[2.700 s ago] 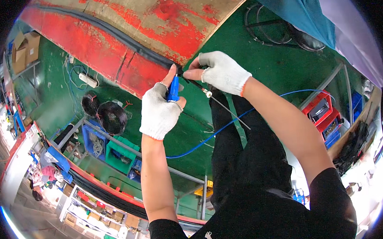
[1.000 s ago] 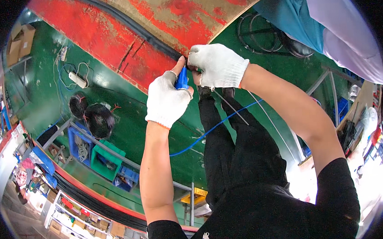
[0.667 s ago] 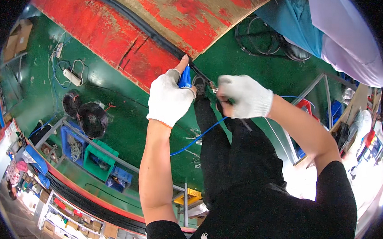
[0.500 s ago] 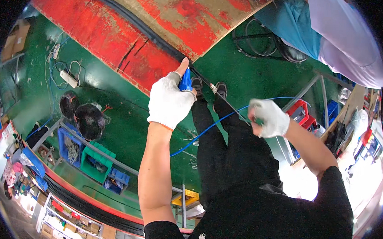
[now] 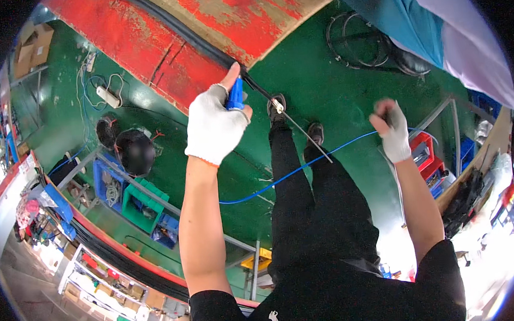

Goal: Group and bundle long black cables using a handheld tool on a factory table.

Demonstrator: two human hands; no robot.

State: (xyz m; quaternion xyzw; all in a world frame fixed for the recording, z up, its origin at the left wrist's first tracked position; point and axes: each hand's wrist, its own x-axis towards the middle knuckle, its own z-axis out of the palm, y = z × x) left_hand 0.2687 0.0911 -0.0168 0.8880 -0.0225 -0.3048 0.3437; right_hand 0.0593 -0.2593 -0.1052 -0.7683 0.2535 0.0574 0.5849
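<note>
My left hand, in a white fingerless glove, is closed round a blue tool at the table's edge. Its thumb lies along the end of a black sleeved cable bundle. Past the table edge, the dark strand continues to a small pale metal fitting. From that fitting a thin grey rod slants down across my legs, its far end free. Off to the right, my gloved right hand is raised, thumb and fingers apart and slightly smeared; nothing shows in it. A blue hose runs between the two arms.
The table has a worn red top. Black coils and a white power strip lie on the green floor at left, near a green crate. Another person's teal and white clothing reaches in at upper right, beside coiled hoses.
My right hand has moved up and right, away from the rod's end, and its fingers have opened. My left hand keeps its grip at the table edge. The view has shifted slightly.
</note>
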